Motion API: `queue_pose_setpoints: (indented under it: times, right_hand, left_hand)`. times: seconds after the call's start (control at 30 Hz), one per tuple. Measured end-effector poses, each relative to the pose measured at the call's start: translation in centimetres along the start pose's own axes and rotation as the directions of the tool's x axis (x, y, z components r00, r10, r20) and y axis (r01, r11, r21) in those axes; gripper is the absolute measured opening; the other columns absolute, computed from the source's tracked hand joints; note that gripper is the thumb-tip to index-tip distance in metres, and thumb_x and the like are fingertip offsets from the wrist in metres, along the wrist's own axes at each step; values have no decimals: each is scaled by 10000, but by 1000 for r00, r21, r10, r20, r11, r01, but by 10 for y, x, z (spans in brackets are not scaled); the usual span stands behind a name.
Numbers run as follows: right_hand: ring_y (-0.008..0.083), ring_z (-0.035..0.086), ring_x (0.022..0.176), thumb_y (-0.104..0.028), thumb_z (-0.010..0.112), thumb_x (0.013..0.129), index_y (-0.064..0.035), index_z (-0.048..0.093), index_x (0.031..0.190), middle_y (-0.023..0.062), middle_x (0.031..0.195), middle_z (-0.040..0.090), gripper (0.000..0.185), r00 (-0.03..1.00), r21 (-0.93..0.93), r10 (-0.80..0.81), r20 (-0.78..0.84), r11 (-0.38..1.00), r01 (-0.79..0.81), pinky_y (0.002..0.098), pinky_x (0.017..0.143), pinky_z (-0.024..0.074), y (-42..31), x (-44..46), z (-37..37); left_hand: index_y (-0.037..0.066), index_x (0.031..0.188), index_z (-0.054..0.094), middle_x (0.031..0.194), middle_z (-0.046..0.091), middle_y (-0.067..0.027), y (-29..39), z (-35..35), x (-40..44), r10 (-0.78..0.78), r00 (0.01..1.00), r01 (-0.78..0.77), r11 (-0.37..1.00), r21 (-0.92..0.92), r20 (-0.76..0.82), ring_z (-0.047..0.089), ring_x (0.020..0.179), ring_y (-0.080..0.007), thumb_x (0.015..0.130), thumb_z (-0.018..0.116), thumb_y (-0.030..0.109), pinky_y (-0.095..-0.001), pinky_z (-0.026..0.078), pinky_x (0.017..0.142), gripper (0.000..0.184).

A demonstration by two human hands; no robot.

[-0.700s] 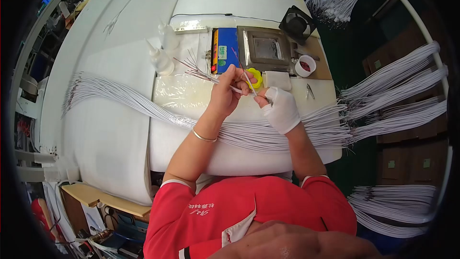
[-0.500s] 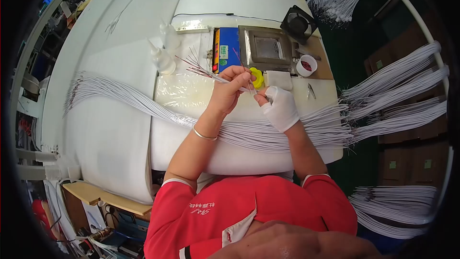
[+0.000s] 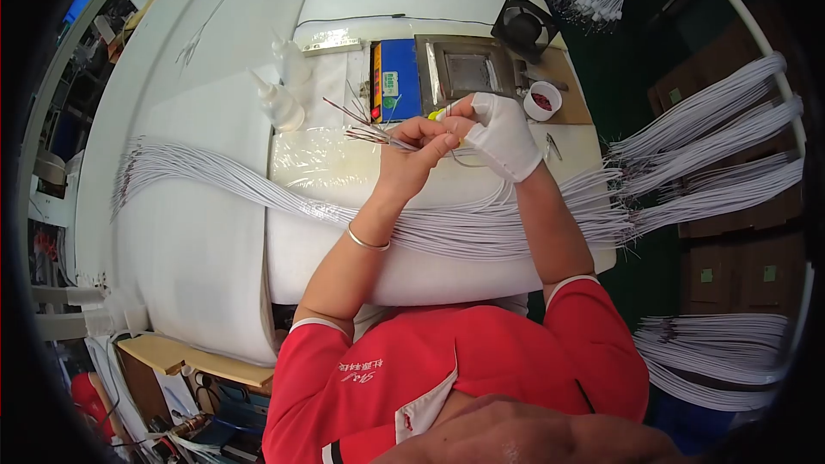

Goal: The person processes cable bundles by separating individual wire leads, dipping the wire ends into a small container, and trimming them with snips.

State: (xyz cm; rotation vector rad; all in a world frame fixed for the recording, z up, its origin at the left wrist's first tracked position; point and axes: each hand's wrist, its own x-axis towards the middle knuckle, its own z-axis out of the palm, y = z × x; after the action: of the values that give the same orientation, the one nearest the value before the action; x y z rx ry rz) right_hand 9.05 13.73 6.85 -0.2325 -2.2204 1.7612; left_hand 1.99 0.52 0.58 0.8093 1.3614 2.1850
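Head view shows the bare left hand (image 3: 407, 163) closed around slender white cables (image 3: 395, 144) with split, brownish-red wire ends pointing left, held above the white padded surface (image 3: 331, 174). Beside it, the right hand (image 3: 505, 139), covered in white fabric with exposed fingers, is narrowed near the left fingertips, though what it grips cannot be told. Beyond them stand a flat blue box (image 3: 401, 77) and a square grey metal frame (image 3: 434, 77), while a long white cable bundle (image 3: 464, 234) lies beneath the forearms
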Motion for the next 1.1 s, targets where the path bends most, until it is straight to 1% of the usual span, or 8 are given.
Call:
queue_pose_setpoints:
  times: [0.07, 0.17, 0.3, 0.57, 0.73, 0.83, 1.0, 1.1]
  right_hand:
    - [98, 584, 678, -105, 641, 786, 36, 630, 823, 58, 736, 632, 147, 1000, 75, 0, -12, 997, 1, 229, 628, 475, 4, 2, 1]
    - [108, 582, 753, -84, 614, 796, 39, 622, 844, 70, 808, 633, 133, 991, 215, 122, 59, 968, -132, 237, 684, 469, 7, 3, -3]
    - [115, 588, 762, -106, 620, 800, 39, 630, 873, 86, 831, 643, 162, 997, 140, 64, 49, 988, -71, 240, 695, 472, 2, 9, -6]
    - [97, 588, 713, -150, 650, 801, 38, 649, 899, 70, 802, 653, 212, 1000, 115, 7, -25, 993, -4, 220, 647, 473, -9, 16, -4]
    - [128, 591, 793, -164, 624, 819, 27, 641, 939, 90, 869, 646, 227, 996, 27, 94, 8, 995, -94, 243, 721, 475, -3, 16, -11]
    - [127, 592, 780, -172, 628, 816, 25, 650, 917, 82, 830, 647, 222, 997, 335, 60, 40, 939, -70, 244, 719, 476, -5, 16, -13]
    - [131, 595, 754, -170, 639, 800, 26, 657, 889, 79, 778, 645, 216, 998, 188, 39, 44, 981, -46, 246, 717, 477, -10, 14, -12]
    - [91, 579, 645, -141, 676, 772, 34, 663, 810, 68, 730, 652, 179, 999, 142, 5, -45, 990, 2, 215, 585, 462, -6, 15, -7]
  left_hand:
    - [38, 825, 614, 704, 630, -7, 1, -2, 1, -26, 1000, 26, 999, -29, 1, 473, 576, -30, 784, 676, 83, -181, 363, 502, 87]
    - [37, 823, 617, 696, 626, -2, 5, 3, -1, -50, 999, 49, 997, -66, -10, 473, 579, -29, 783, 677, 80, -181, 363, 507, 84]
    - [30, 815, 618, 696, 620, 0, 7, -1, 2, -79, 997, 79, 997, -23, 11, 489, 594, -35, 777, 681, 72, -183, 380, 529, 84]
    - [12, 805, 614, 723, 618, -10, -1, 0, 1, -102, 994, 100, 993, 58, 38, 539, 642, -59, 766, 687, 50, -194, 423, 590, 91]
    - [9, 821, 613, 769, 651, -53, -2, -2, 1, -101, 993, 95, 992, 88, 67, 579, 696, -82, 791, 653, 45, -200, 450, 630, 61]
    - [7, 824, 612, 769, 650, -55, 1, -2, 1, -129, 990, 126, 991, 49, 60, 584, 710, -88, 792, 650, 38, -207, 455, 640, 58]
    - [3, 832, 610, 771, 649, -58, -2, -4, 2, -124, 989, 118, 990, 83, 77, 587, 722, -94, 793, 647, 32, -212, 461, 649, 61]
    - [1, 834, 611, 770, 649, -57, -6, -5, 1, -114, 990, 107, 991, 82, 82, 585, 718, -93, 796, 645, 35, -213, 461, 650, 62]
